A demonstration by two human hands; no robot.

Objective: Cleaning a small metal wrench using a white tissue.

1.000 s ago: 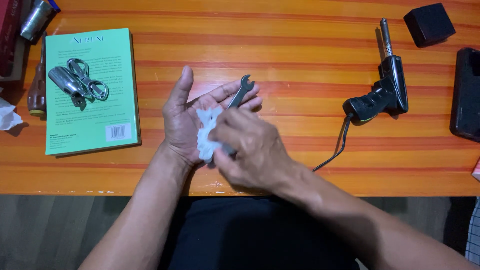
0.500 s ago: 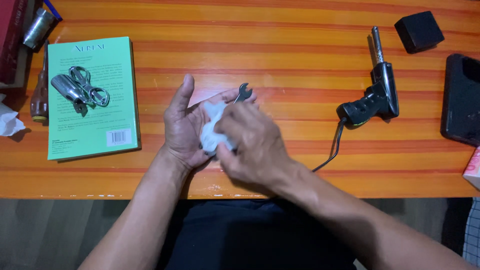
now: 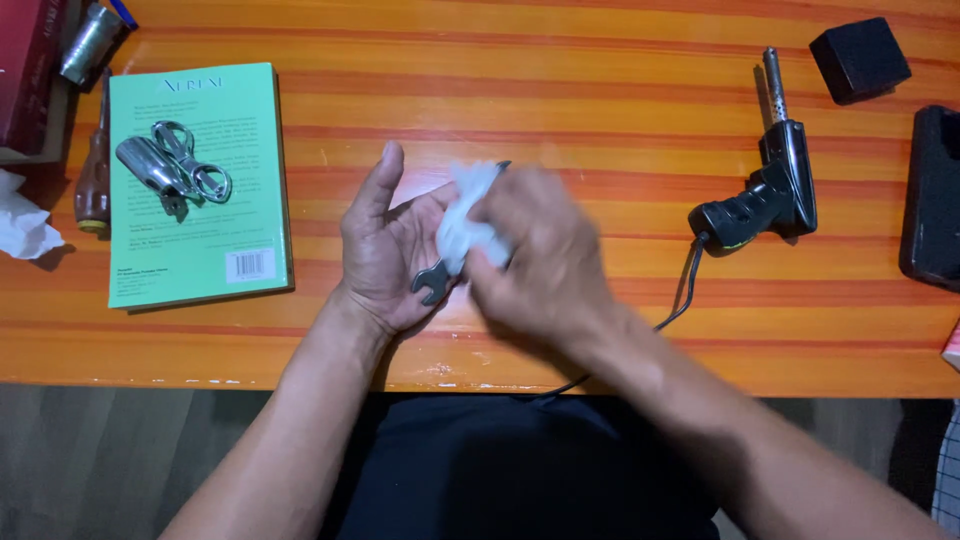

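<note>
My left hand (image 3: 385, 250) lies palm up on the orange striped table (image 3: 560, 100) with a small grey open-ended wrench (image 3: 431, 281) resting across the palm. My right hand (image 3: 535, 250), blurred by motion, is closed on a crumpled white tissue (image 3: 464, 215) and presses it onto the upper part of the wrench. Only the wrench's lower jaw shows, near the heel of my left palm; the far end is hidden under the tissue.
A green book (image 3: 195, 180) at the left carries metal scissors (image 3: 175, 168). Beside it lie a brown-handled screwdriver (image 3: 95, 175) and white tissue (image 3: 25, 228). A black soldering gun (image 3: 765, 195) with cord lies at right, near a black block (image 3: 858, 58) and a black case (image 3: 932, 195).
My right hand has slid the tissue up the wrench toward my left fingertips. The wrench's lower jaw is now uncovered and its upper jaw hidden.
</note>
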